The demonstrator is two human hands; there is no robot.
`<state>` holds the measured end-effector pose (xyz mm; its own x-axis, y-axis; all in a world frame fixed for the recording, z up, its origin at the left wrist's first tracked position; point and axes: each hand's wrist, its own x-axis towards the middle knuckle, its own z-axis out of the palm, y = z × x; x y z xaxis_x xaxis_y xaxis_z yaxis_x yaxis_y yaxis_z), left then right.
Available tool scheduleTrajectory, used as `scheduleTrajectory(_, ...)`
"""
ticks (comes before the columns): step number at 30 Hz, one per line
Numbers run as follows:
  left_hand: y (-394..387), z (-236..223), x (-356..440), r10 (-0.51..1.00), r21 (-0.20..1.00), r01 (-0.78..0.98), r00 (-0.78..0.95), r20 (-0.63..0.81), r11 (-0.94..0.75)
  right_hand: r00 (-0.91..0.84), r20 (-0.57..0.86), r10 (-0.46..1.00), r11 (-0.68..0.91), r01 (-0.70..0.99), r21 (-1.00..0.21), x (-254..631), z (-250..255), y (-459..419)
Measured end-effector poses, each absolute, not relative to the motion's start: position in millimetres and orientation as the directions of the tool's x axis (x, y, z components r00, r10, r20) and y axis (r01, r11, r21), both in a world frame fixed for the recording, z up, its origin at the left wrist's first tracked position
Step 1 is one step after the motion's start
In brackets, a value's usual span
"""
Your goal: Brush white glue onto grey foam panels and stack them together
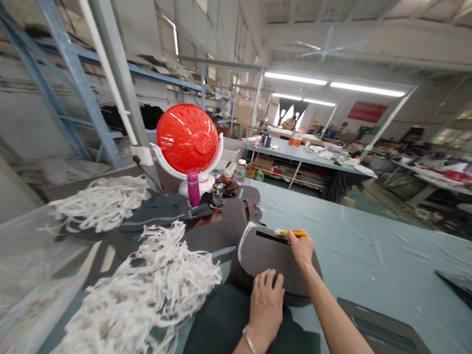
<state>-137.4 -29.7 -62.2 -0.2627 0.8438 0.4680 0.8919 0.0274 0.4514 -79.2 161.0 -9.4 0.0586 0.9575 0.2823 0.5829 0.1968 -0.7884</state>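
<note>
My left hand [266, 301] lies flat, fingers stretched out, pressing on a stack of dark grey fabric pieces [265, 255] on the light blue table [354, 246]. My right hand [300, 246] is closed on a yellow pen-like tool [295, 233], its tip at the far edge of the top piece beside a narrow dark slot [272, 237]. A white line runs along the left rim of that piece.
Two heaps of white shredded strips [147, 290] [101, 201] lie at left among more grey fabric pieces. A red dome-shaped fan [187, 140], a magenta bottle [193, 189] and a small clear bottle [217, 191] stand behind. Other worktables [295, 152] fill the hall.
</note>
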Motion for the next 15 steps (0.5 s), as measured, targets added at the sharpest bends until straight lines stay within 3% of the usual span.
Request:
scheduleTrajectory(4,-31,-56,-138,0.854,0.425,0.905,-0.22,0.472,-0.001,0.294,0.289,0.911,0.032,0.648,-0.761,6,-5,163)
scheduleTrajectory(9,-31,-53,-136,0.866,0.422,0.906,-0.193,0.462,-0.023,0.334,0.277,0.901,-0.045,0.707,-0.706,53,-5,111)
scheduleTrajectory(12,-35,-49,-133,0.883,0.475,0.88,-0.214,0.419,-0.012,0.354,0.336,0.873,-0.065,0.766,-0.64,63,-6,57)
scheduleTrajectory(15,-36,-40,-141,0.908,0.59,0.805,-0.206,0.364,-0.053,0.367,0.383,0.848,-0.016,0.74,-0.673,48,0,11)
